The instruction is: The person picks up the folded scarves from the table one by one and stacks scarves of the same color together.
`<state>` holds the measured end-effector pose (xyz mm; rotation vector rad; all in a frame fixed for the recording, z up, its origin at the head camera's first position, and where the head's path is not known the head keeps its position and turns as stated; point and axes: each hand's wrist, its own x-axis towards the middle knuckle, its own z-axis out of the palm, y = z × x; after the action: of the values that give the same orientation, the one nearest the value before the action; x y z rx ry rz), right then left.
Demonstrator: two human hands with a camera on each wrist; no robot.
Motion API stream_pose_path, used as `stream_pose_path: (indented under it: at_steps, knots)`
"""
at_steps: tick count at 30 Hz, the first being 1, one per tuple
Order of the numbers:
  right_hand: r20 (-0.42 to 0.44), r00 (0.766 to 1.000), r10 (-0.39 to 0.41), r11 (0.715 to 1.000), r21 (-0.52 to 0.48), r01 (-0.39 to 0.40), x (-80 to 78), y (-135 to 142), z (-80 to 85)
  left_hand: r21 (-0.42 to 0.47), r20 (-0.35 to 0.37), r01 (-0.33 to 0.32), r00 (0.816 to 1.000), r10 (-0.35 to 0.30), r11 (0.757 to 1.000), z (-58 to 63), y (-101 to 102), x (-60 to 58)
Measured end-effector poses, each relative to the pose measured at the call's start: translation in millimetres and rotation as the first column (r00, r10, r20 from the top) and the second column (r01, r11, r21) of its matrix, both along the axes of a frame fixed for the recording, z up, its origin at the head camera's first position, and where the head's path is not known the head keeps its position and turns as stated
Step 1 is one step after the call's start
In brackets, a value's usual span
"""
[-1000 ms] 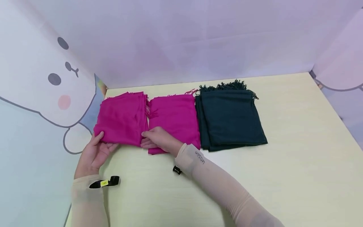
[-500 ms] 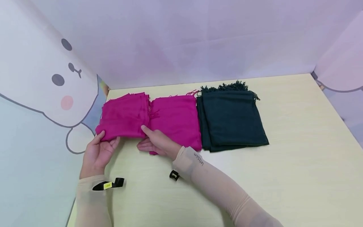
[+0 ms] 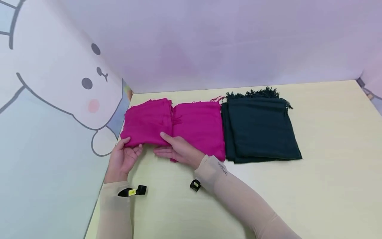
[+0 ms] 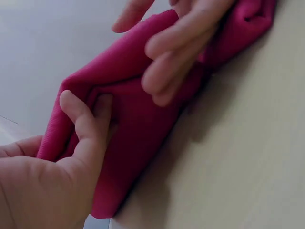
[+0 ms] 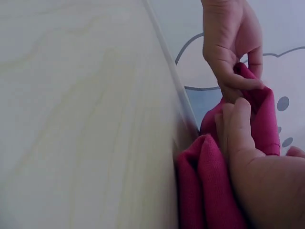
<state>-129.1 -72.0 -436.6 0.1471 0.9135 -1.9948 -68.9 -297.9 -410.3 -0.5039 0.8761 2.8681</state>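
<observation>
A folded magenta scarf (image 3: 147, 122) lies at the left end of the table in the head view, its front edge raised. My left hand (image 3: 123, 161) holds that edge near the left corner, thumb on top and fingers tucked into the fold in the left wrist view. My right hand (image 3: 182, 149) is at the right corner, its straight fingers (image 4: 178, 57) along the front face and its thumb above. A second folded magenta scarf (image 3: 201, 121) lies partly behind the right hand. Farther right is a folded dark green scarf (image 3: 262, 127) with fringe at the back.
The pale wooden table (image 3: 173, 205) meets a lilac backdrop (image 3: 223, 49) at the rear. A printed wall with a cartoon face (image 3: 68, 73) stands close along the left edge. Black straps (image 3: 126, 192) are on the wrists.
The magenta scarf's front edge has been lifted and folded slightly backward. The right fingers have come off the corner and straightened. The head view has shifted, moving everything rightward in it.
</observation>
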Motion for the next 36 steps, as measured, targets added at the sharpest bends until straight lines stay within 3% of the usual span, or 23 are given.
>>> stream_pose_path:
  at_steps: [3, 8, 14, 16, 19, 21, 23, 28, 32, 36]
  knots:
    - [-0.007, 0.999, -0.033, 0.999, -0.011, 0.033, -2.1, 1, -3.0, -0.091, 0.012, 0.016, 1.000, -0.015, 0.996, -5.3, 4, 2.1]
    - [-0.017, 0.995, -0.095, 0.995, 0.042, 0.096, -3.5, 0, -7.0, -0.154, 0.019, 0.066, 0.998, -0.064, 0.986, -11.7, 7, 4.9]
    - [-0.062, 0.984, -0.167, 0.979, 0.104, 0.172, -4.4, 5, -8.6, -0.291, 0.147, 0.153, 0.983, -0.114, 0.944, -17.5, 9, -1.4]
    - [-0.065, 0.982, -0.180, 0.976, 0.110, 0.186, -3.7, 3, -9.0, -0.243, 0.181, 0.133, 0.979, -0.090, 0.961, -18.1, 4, -2.6]
    - [-0.073, 0.981, -0.177, 0.976, 0.115, 0.185, -2.0, -4, -9.4, -0.058, 0.185, 0.023, 0.983, -0.012, 0.998, -17.7, -5, -1.5]
    - [-0.078, 0.983, -0.164, 0.978, 0.114, 0.173, -1.3, -9, -8.7, 0.078, 0.185, -0.059, 0.982, 0.043, 0.995, -16.7, -9, 0.2]
    - [-0.085, 0.985, -0.153, 0.981, 0.104, 0.161, -0.7, -15, -7.4, 0.147, 0.178, -0.116, 0.980, 0.089, 0.982, -14.6, -12, 3.4]
    - [-0.047, 0.983, -0.178, 0.981, 0.070, 0.181, -0.8, -21, -5.1, 0.183, 0.148, -0.145, 0.982, 0.119, 0.972, -12.7, -10, 6.0]
    - [-0.032, 0.972, -0.234, 0.968, 0.080, 0.236, -0.6, -23, -1.0, 0.161, 0.106, -0.113, 0.990, 0.097, 0.980, -14.2, -4, 6.9]
    - [-0.072, 0.955, -0.288, 0.947, 0.125, 0.296, -1.4, -23, 2.3, 0.119, 0.071, -0.071, 0.995, 0.063, 0.990, -17.6, 1, 8.5]
